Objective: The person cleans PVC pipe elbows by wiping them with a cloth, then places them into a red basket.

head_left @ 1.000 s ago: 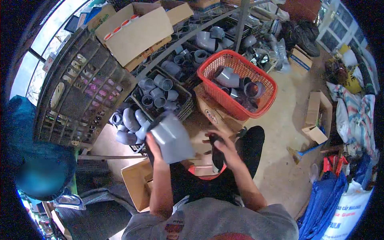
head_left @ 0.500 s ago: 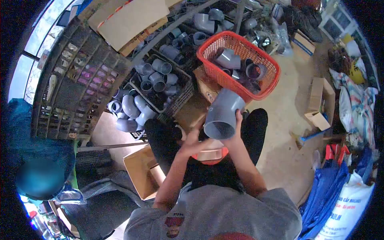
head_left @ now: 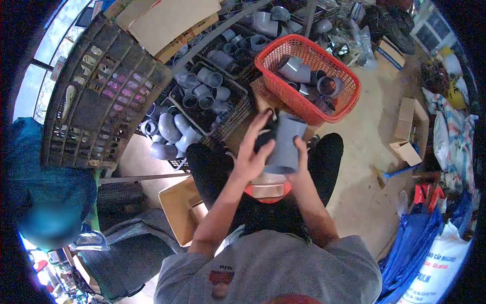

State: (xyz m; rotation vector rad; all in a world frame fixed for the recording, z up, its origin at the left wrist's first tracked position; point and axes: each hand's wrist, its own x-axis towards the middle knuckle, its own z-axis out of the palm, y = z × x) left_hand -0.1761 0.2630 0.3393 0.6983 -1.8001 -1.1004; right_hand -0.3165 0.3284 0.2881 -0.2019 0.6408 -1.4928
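Between my knees, my right hand (head_left: 298, 159) grips a grey plastic pipe elbow (head_left: 290, 144) from its right side. The fitting stands roughly upright, turned so that its open mouth no longer faces me. My left hand (head_left: 254, 149) is at its left side, fingers curled around a black object (head_left: 265, 138) pressed close to the elbow's wall; I cannot tell what kind of object it is. Below the fitting, a red item with a pale block (head_left: 268, 190) on it sits between my thighs. Ahead, an orange-red plastic basket (head_left: 341, 117) holds several grey fittings.
A dark crate (head_left: 234, 114) full of grey fittings stands at the front left, with more elbows (head_left: 169, 129) beside it. An open cardboard box (head_left: 174, 215) is by my left leg. Another carton (head_left: 405, 126) lies on the floor to the right, near blue and white sacks (head_left: 430, 268).
The elbow has turned more upright, its open mouth now out of sight. My left hand has risen from below-left to the fitting's side, bringing the black object against it.
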